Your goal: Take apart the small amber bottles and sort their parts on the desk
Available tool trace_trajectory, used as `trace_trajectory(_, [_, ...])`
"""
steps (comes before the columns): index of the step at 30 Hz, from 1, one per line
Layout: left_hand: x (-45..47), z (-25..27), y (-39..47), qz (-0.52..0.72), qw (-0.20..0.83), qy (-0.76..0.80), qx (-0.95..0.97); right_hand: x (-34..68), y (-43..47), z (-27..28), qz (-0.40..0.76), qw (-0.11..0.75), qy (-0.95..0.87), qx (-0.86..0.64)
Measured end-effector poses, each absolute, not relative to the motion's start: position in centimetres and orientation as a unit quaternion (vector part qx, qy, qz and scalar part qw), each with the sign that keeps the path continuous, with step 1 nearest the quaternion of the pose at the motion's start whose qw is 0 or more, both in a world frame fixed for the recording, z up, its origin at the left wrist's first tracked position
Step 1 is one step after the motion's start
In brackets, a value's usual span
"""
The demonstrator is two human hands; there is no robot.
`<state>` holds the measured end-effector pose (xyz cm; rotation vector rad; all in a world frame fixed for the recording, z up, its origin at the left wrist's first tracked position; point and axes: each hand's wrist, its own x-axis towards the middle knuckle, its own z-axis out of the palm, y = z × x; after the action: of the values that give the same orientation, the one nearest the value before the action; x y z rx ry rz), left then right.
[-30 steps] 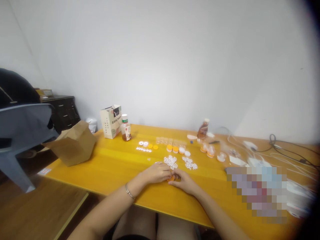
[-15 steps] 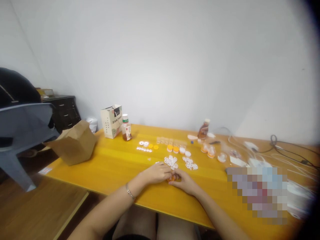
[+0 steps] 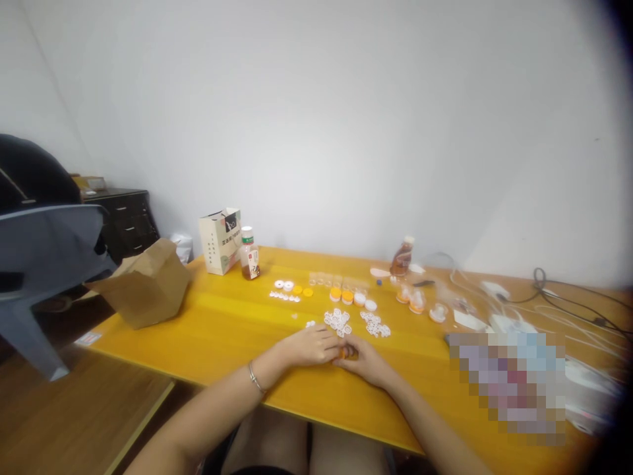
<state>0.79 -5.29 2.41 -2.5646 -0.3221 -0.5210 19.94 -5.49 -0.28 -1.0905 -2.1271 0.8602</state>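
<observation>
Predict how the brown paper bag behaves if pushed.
The brown paper bag would probably crumple, since its walls look creased. Pushed left, it might drop, as it sits by the table's edge. Weight is hard to call; its contents don't show.

- An office-like room is suggested.
- A drawer cabinet (image 3: 129, 216) and chair (image 3: 54, 231) are seen at nine o'clock.
- Cables (image 3: 538, 284) are strewn over a desk (image 3: 227, 336) at three o'clock.

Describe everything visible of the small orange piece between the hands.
The small orange piece, apparently plastic, shows only partly: the left hand and right hand close around it, just short of the pile of white plastic rings on the yellow wooden table. Its full shape, parts, tilt and any table contact are hidden.
</observation>
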Motion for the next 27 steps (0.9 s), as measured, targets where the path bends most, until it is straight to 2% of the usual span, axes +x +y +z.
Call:
trace_trajectory(6, [0.9,2.3,-5.2,-0.202,0.24,-0.12,-0.942,19.9,-5.5,-0.2,0.321,0.295,-0.8,-0.412])
trace_trajectory(19, [1.0,1.4,-4.6,-0.215,0.15,-0.199,-0.944,19.9,-5.6,-0.2,0.319,0.292,-0.798,-0.421])
trace_trajectory(23, [-0.4,2.2,-3.8,-0.253,0.086,-0.288,-0.92,19.9,-5.7,-0.2,0.325,0.292,-0.792,-0.427])
trace_trajectory(27, [-2.7,3.1,-2.3,-0.262,0.025,-0.488,-0.832,20.0,-5.7,-0.3,0.335,0.292,-0.789,-0.424])
